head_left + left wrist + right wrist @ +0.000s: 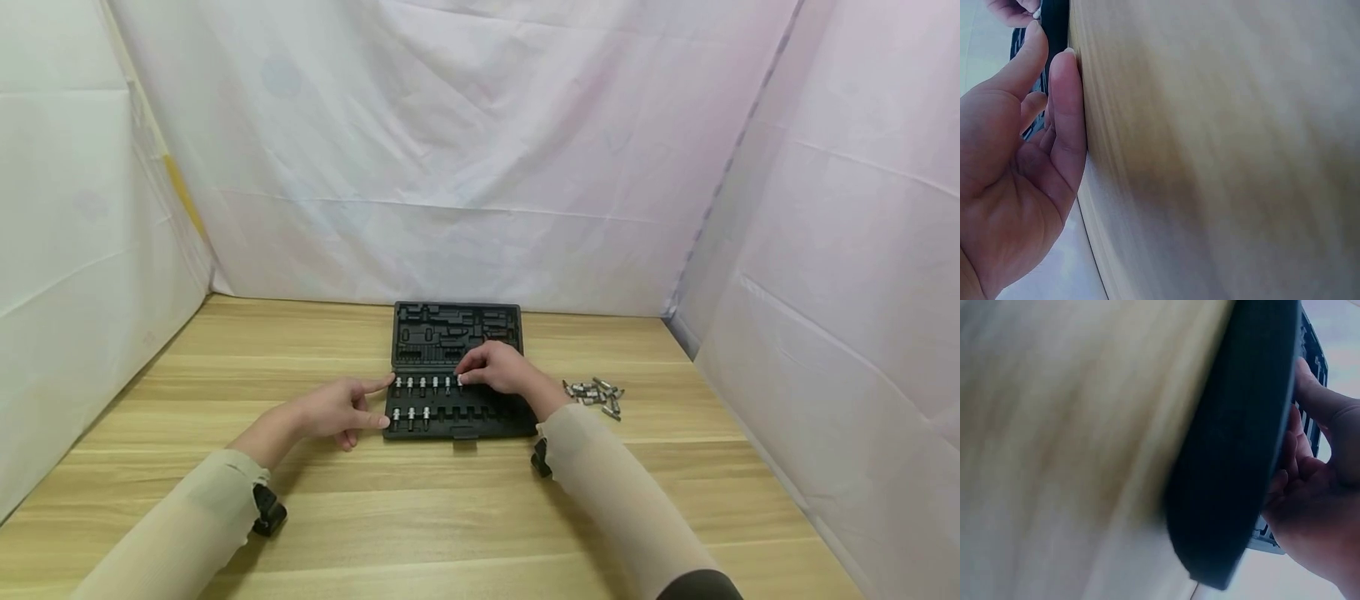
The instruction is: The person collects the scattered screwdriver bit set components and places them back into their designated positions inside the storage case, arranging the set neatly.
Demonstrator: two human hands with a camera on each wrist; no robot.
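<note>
A black tool case lies unfolded on the table, its lid leaning at the back. Several silver bit sockets stand along its upper row, and three more bit sockets sit at the left of the lower row. My right hand pinches a bit socket at the upper row, between thumb and fingertips. At the case's left edge, my left hand touches it with extended index finger and thumb. In the right wrist view, the case wall hides part of the right fingers.
Loose bit sockets lie in a small pile right of the case, near the right forearm. Beneath everything is a wood-grain table. White sheeting rises behind it and along both sides.
</note>
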